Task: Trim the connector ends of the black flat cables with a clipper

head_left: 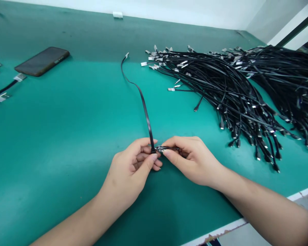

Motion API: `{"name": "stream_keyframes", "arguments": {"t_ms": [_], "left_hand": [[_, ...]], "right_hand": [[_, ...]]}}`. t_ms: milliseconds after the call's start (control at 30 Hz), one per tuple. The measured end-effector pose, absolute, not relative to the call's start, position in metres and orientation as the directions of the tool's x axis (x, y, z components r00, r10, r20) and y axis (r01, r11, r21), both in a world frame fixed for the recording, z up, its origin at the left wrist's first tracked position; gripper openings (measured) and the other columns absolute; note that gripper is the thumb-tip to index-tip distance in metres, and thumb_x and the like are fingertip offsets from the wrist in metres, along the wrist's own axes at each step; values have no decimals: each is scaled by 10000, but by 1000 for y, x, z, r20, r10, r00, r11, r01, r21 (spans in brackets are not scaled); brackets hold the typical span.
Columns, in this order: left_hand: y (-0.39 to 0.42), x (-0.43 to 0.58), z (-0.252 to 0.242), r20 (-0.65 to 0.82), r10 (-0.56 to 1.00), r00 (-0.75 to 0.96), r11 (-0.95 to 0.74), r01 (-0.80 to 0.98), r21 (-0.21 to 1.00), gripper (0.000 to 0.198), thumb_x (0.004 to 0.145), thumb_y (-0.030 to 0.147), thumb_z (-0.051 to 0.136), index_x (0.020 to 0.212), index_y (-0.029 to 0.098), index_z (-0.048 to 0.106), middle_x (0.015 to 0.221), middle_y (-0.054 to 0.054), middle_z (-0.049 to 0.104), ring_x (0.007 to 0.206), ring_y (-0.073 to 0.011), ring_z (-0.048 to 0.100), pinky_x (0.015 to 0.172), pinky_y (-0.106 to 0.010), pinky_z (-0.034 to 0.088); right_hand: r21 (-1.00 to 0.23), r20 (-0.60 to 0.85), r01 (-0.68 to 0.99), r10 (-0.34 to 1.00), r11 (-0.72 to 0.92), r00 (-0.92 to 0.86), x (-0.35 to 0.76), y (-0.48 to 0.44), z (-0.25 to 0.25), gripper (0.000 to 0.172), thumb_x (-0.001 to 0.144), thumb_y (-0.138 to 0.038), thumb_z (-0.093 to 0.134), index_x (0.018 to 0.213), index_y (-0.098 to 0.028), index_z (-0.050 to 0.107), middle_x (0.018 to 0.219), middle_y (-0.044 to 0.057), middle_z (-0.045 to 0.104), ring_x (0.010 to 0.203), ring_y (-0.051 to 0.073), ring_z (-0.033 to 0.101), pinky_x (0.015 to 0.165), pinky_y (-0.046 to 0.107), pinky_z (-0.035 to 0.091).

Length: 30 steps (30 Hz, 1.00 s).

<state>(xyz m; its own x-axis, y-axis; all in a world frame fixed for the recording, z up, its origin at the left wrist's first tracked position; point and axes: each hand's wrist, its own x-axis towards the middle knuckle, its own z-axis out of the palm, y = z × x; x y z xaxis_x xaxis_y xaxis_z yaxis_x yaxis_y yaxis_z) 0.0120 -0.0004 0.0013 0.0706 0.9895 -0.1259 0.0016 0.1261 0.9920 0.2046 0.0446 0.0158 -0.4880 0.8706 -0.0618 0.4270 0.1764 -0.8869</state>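
A flat black cable (144, 106) runs from a small pale metal connector at its far end down to my hands. My left hand (135, 165) pinches the cable's near black plug between thumb and fingers. Just to the right, my right hand (192, 159) is closed on a small dark tool with a shiny metal tip (166, 148), which looks like tweezers. The tip points left and reaches the plug; whether it touches is too small to tell.
A large pile of black cables (220, 82) lies on the green table (66, 136) at the right, with a second bundle (284, 68) behind. At the left are a phone (43, 60) and more cable ends (1, 97). A white piece (117, 14) lies at the back.
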Motion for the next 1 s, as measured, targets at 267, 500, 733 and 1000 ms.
{"name": "stream_keyframes", "arguments": {"t_ms": [267,500,733,1000], "left_hand": [[-2,12,2,-143,989,47,142,26,990,207,946,246,672,1149,208,674,900,-14,768,722,-151,779,671,-236,664],[-4,11,-3,-268,963,23,269,-132,954,238,852,304,832,1001,173,702,855,-40,779,695,-173,754,654,-260,627],[-1,2,8,-185,949,-256,121,-246,962,321,897,426,797,1051,222,602,853,5,731,683,-148,697,629,-262,592],[110,22,77,-123,909,-399,70,-146,987,242,1034,374,643,1125,150,663,966,-31,691,730,-141,662,646,-294,591]], "right_hand": [[-992,-109,94,965,-89,-237,202,56,12,217,885,-384,678,924,-172,708,668,-28,566,518,90,389,467,247,316],[-980,-161,159,941,-118,-297,197,55,5,244,877,-399,682,944,-169,729,715,-16,602,566,105,435,510,248,365],[-992,-65,122,948,-28,-313,189,57,-6,245,904,-423,693,829,-189,697,658,-24,537,552,126,446,486,250,346],[-998,-36,66,928,-12,-371,185,74,-17,459,842,-647,689,677,-234,577,536,-43,383,487,133,344,467,273,307]]}}
